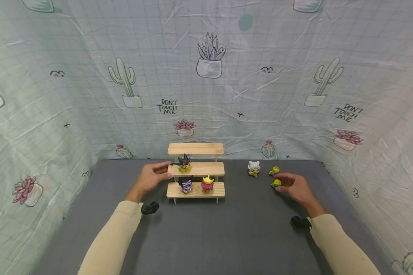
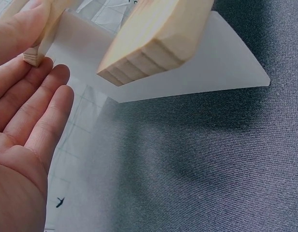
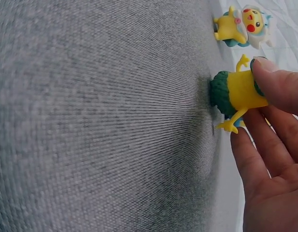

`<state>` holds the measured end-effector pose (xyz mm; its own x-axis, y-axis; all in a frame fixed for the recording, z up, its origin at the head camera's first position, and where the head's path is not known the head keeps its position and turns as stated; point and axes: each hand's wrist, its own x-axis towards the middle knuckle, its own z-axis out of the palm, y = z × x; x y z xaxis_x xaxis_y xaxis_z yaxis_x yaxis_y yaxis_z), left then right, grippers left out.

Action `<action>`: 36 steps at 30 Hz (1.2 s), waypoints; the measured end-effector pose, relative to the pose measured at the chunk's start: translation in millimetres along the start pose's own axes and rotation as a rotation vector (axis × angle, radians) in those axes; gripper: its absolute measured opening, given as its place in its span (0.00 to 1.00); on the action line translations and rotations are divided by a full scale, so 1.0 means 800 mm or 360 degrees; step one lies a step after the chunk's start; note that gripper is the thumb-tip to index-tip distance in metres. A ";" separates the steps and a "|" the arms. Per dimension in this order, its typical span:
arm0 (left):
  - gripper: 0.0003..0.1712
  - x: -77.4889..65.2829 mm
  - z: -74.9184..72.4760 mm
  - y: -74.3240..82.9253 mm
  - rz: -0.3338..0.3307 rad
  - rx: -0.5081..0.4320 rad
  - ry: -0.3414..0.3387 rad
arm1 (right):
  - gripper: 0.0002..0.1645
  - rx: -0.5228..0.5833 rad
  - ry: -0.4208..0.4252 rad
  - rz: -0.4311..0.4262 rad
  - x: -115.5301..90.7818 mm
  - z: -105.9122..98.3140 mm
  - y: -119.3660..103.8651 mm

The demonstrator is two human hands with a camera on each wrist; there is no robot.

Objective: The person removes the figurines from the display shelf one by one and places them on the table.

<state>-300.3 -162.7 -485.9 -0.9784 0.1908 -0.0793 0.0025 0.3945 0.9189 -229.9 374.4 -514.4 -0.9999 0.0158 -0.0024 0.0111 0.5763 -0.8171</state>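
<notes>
At the left, my left hand pinches the left end of the middle board of a three-tier wooden display stand. The left wrist view shows the thumb over the board's end and fingertips against its underside. My right hand holds a small yellow minion figurine with a green skirt between thumb and fingers, its base close to the dark tabletop. Just behind it stands another yellow-and-green figurine. A yellow figurine in a white hood is to its left.
On the middle tier sits a yellow figurine with a black pointed hat. The bottom tier carries a purple-and-black figurine and a red one with a green head. A printed cloth backdrop encloses the grey table behind and at the sides.
</notes>
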 end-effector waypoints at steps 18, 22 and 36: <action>0.37 -0.001 -0.001 0.001 0.0025 -0.0010 -0.0018 | 0.25 -0.0035 0.0024 0.0003 0.002 0.001 0.003; 0.37 -0.001 -0.002 0.000 0.0023 -0.0008 -0.0017 | 0.26 -0.0027 0.0021 0.0012 0.001 0.001 0.002; 0.37 -0.002 -0.001 0.001 0.0029 -0.0005 -0.0010 | 0.26 -0.0099 0.0100 -0.0121 -0.007 -0.017 -0.023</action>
<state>-299.2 -163.7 -484.9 -0.9770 0.2033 -0.0651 0.0194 0.3882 0.9214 -224.6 375.0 -491.6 -0.9952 0.0198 0.0959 -0.0623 0.6274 -0.7762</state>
